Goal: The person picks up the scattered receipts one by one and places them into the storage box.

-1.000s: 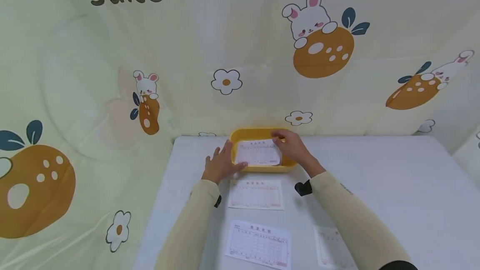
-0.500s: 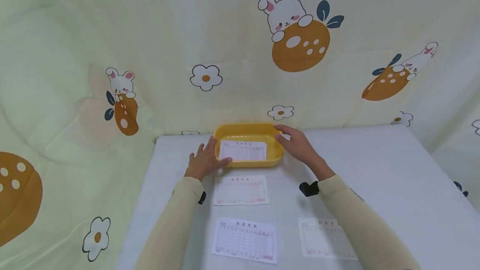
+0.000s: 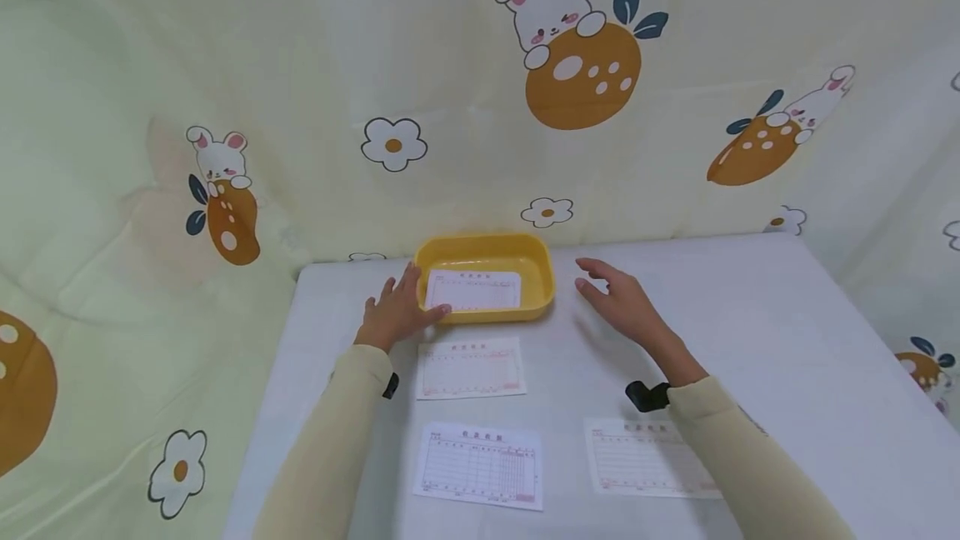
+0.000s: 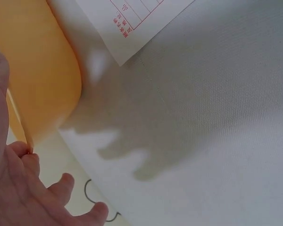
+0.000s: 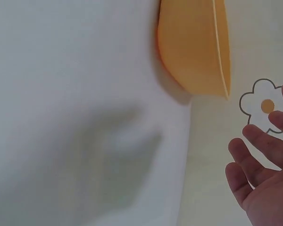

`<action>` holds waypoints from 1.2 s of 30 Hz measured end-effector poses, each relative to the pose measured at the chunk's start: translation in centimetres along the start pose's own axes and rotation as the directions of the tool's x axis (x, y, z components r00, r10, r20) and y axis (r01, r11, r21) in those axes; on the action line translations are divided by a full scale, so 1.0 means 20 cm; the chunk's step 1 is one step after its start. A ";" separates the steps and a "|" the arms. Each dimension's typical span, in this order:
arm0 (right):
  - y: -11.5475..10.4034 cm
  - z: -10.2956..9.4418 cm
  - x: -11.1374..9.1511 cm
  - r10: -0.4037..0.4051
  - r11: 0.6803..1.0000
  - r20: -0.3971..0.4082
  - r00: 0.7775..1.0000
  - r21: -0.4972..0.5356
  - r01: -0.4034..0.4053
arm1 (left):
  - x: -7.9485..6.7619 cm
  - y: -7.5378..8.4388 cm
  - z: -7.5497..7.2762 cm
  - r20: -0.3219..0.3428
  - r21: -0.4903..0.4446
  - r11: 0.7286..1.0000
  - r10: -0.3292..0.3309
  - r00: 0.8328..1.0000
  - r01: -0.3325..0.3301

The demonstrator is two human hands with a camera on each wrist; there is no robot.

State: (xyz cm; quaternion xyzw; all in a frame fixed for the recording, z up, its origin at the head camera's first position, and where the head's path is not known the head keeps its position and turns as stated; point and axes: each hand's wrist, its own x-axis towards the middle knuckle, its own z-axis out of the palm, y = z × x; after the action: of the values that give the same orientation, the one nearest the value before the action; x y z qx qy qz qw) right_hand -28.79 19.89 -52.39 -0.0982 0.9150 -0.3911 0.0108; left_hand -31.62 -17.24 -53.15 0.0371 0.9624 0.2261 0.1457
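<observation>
A yellow plastic tray (image 3: 531, 307) stands at the table's back edge, with a printed paper form (image 3: 474, 291) lying in its left part. My left hand (image 3: 395, 312) rests against the tray's left end. Its fingers are spread, and the thumb and a fingertip touch the rim in the left wrist view. To the right of the tray, and apart from it, my right hand (image 3: 624, 305) hovers over the table with relaxed fingers and nothing between them. The right wrist view shows those fingers (image 5: 262, 141) spread loosely below the tray's end.
Three printed forms lie on the white table (image 3: 570, 373): one form (image 3: 471, 368) just in front of the tray, another form (image 3: 478, 467) nearer me, and a third form (image 3: 637, 461) partly under the right forearm. A patterned curtain (image 3: 450, 65) hangs behind the table.
My right hand has drawn back from the form in the tray, past the rim, and out to the right. The left hand stays at the tray's left end. The head view has shifted.
</observation>
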 end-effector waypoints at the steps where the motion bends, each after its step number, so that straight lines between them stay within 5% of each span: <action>1: 0.01 0.00 -0.03 -0.001 1.000 -0.003 1.000 -0.010 0.001 | 0.00 0.00 0.00 0.003 0.000 1.000 0.000 1.000 0.000; 10: 0.17 -0.06 -0.34 -0.036 0.999 -0.044 0.998 -0.028 0.035 | -0.04 0.01 0.00 0.005 -0.015 1.000 0.006 1.000 -0.006; 28: 0.43 -0.10 -0.91 0.192 0.976 -0.052 0.980 -0.090 -0.196 | -0.03 0.01 -0.01 0.024 0.002 1.000 0.020 1.000 -0.020; 36: 0.49 -0.11 -1.05 0.203 0.968 -0.087 0.975 -0.129 -0.213 | -0.02 0.02 0.00 0.032 0.011 1.000 0.017 0.999 -0.018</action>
State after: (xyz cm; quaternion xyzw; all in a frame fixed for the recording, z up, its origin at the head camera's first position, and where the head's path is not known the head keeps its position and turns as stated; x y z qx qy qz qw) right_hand -10.13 32.12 -59.09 0.0123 0.9448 -0.3272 0.0117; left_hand -31.19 -17.02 -52.79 0.0498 0.9609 0.2215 0.1589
